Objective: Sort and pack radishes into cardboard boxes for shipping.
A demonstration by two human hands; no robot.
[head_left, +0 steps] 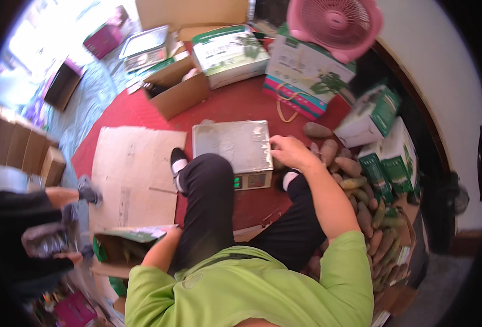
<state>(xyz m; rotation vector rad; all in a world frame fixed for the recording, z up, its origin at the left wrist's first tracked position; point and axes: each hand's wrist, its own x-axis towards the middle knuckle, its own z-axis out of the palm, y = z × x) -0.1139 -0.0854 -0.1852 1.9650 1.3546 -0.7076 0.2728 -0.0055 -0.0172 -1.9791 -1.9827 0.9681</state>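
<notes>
A silver weighing scale (233, 147) with a lit green display lies on the red surface in front of me. My right hand (290, 152) is at its right edge, fingers curled down over a brown sweet potato (277, 163) that is mostly hidden. More sweet potatoes (365, 218) are heaped along my right side, some reddish, some greenish. Left of my knee, my left hand (170, 235) is closed at the rim of an open carton (113, 267) with green and white flaps. Its fingertips are hidden, and the carton's inside is dark.
A flat cardboard sheet (134, 174) lies to the left. Beyond the scale stand an open brown box (181, 90), a green-white carton (230, 54) and a pink fan (336, 22) atop another carton. More cartons (369, 117) stand at right. At far left is another person's leg (61, 196).
</notes>
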